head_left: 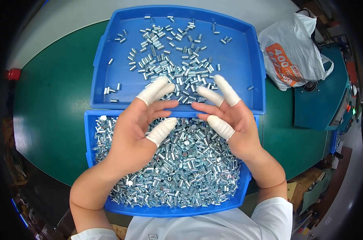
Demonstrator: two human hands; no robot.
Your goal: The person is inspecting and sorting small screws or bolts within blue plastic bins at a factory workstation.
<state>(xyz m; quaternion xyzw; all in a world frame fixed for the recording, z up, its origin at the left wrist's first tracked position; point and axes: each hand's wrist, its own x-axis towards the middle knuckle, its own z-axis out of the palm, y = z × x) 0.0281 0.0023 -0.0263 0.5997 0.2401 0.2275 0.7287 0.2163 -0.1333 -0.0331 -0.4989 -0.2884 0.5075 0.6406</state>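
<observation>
My left hand (143,114) and my right hand (227,112) hover above the place where two blue trays meet, palms turned toward each other. White finger cots cover the thumb and two fingers of each. Fingers are apart on both hands, and nothing shows between them. Beneath lies the near blue tray (89,136), heaped with small silvery metal sleeves (189,168). Beyond it, the far blue tray (237,52) carries a looser scatter of similar sleeves (161,62), thickest toward its middle and near side. My hands hide part of both trays' adjoining rims.
The trays rest on a green table (57,92). At the right stands a white plastic bag (289,40) with an orange printed patch, beside a teal box-like machine (321,100) with small lit buttons. A red knob (13,74) sits at the table's left edge.
</observation>
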